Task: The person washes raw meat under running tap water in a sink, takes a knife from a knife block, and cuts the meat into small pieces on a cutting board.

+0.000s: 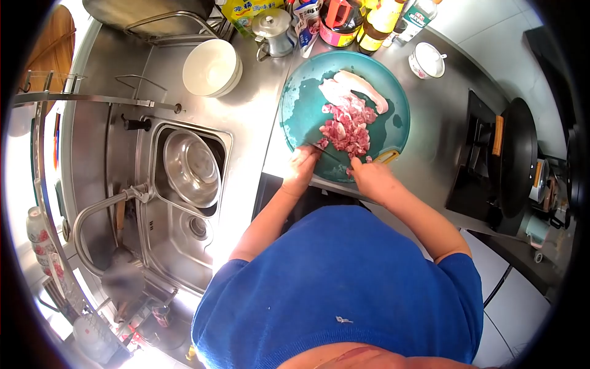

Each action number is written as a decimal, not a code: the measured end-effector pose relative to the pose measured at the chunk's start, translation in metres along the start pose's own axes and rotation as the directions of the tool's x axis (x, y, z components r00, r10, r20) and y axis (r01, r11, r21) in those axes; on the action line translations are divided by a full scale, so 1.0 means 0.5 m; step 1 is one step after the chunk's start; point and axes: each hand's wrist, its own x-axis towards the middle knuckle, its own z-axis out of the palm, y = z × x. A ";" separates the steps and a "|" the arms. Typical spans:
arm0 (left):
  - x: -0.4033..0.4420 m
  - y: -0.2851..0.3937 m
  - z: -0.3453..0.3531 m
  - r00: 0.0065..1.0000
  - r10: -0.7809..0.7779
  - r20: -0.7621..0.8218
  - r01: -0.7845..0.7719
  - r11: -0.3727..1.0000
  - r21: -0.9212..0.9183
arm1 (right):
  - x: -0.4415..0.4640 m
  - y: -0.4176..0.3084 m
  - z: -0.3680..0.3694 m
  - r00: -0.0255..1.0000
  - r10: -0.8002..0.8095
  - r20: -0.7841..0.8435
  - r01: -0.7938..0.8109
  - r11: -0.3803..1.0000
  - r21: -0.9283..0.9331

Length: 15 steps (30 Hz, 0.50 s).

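Observation:
A round teal cutting board (pixel 298 101) lies on the steel counter. Chopped red meat (pixel 347 129) is heaped at its middle, with a larger pale piece (pixel 365 89) above the heap. My right hand (pixel 370 178) is closed at the board's lower right edge, beside a yellow handle (pixel 387 157). A dark, thin knife blade (pixel 329 152) runs from this hand toward my left hand; the knife's grip is hidden in the fingers. My left hand (pixel 301 166) is at the lower left edge, fingers together at the blade's far end; whether it pinches blade or meat is unclear.
Left of the board are cream bowls (pixel 212 67) and a sink with a metal basin (pixel 192 168). Bottles (pixel 380 24), seasoning bags and a metal pot (pixel 272 31) stand behind. At right are a small white cup (pixel 426 60) and a black wok (pixel 516 157) on the stove.

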 end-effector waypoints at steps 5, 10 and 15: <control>-0.004 0.006 0.007 1.000 0.014 0.025 -0.014 1.000 -0.002 | 0.105 -0.039 0.039 0.993 -0.049 -0.108 0.056 0.996 0.064; -0.002 0.022 -0.004 1.000 -0.005 0.027 0.005 1.000 0.006 | 0.073 -0.014 0.042 0.994 -0.047 -0.103 0.051 0.998 0.035; -0.021 0.007 -0.001 1.000 -0.008 0.023 0.008 1.000 0.005 | -0.026 0.010 0.016 1.000 -0.010 -0.030 0.011 0.999 0.044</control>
